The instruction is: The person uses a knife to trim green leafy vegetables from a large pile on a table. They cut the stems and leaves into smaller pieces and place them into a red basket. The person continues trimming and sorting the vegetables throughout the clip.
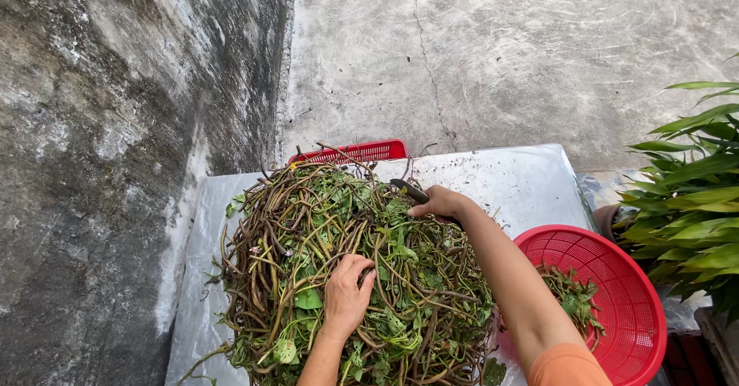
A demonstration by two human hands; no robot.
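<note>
The left hand (346, 294) lies palm down on the near middle of the heap of vines (346, 270), fingers curled in among the brown stems and gripping a few of them; the stems it grips run roughly away from the person, toward the far edge of the grey sheet (531, 182), so the tangle lies directly under and ahead of this hand, the nearer of the two; the right forearm, with an orange sleeve at the elbow, crosses from the near right corner over the rim of the round red basket (623, 294), which holds a few leafy cuttings; the right hand (440, 201) rests at the far right side of the heap, clenched on a dark-handled tool (412, 191) whose tip points left and away; a red crate (358, 152) peeks out beyond the far edge; a leafy plant (693, 201) stands off the right edge; a concrete floor (500, 55) lies beyond.
</note>
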